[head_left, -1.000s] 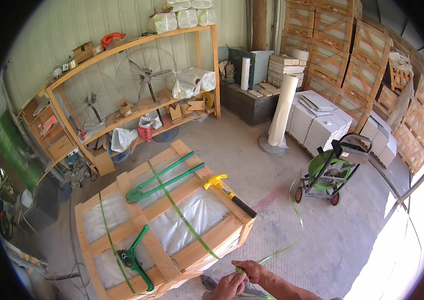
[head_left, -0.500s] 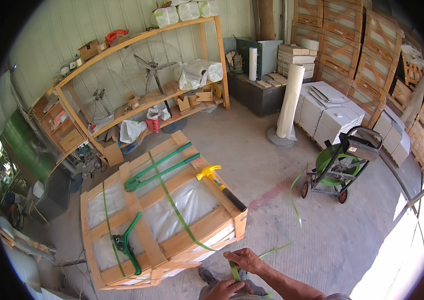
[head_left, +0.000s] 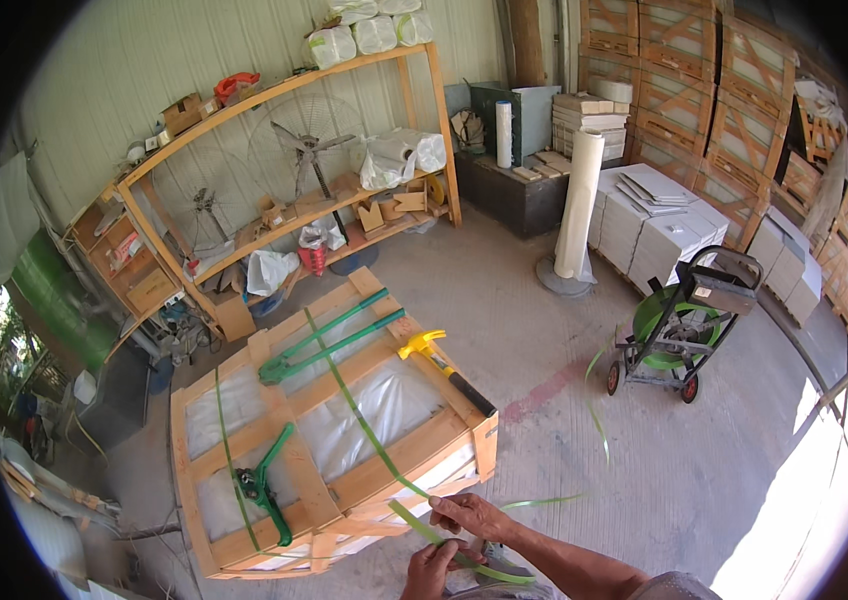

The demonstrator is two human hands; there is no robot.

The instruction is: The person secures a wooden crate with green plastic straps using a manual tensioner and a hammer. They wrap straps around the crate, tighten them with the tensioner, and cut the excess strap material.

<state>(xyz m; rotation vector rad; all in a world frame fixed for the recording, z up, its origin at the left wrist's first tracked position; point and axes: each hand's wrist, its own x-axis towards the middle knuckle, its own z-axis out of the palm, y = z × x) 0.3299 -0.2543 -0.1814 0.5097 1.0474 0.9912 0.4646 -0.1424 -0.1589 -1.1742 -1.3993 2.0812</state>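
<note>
One wide fisheye view, from the person's head, faces down and forward: hands point(head_left: 471, 516) close at bottom centre, crate point(head_left: 314, 485) just beyond, shelf point(head_left: 444, 130) farther off, upper left.

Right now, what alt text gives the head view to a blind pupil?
A left hand and right hand hold flat green strapping beside a slatted wooden crate. On it lie long green cutters, a green metal tool and a yellow-headed hammer.

A wooden crate point(head_left: 306, 482) carries green bolt cutters point(head_left: 296, 365) at its far side, a yellow-and-black hammer point(head_left: 444, 367) along its right edge and a green tool point(head_left: 255, 487) at near left. One green strap point(head_left: 226, 450) crosses its left part, a second strap point(head_left: 354, 406) its middle. The floor point(head_left: 499, 280) bears the crate and, right, a wheeled cart point(head_left: 702, 298).
</note>
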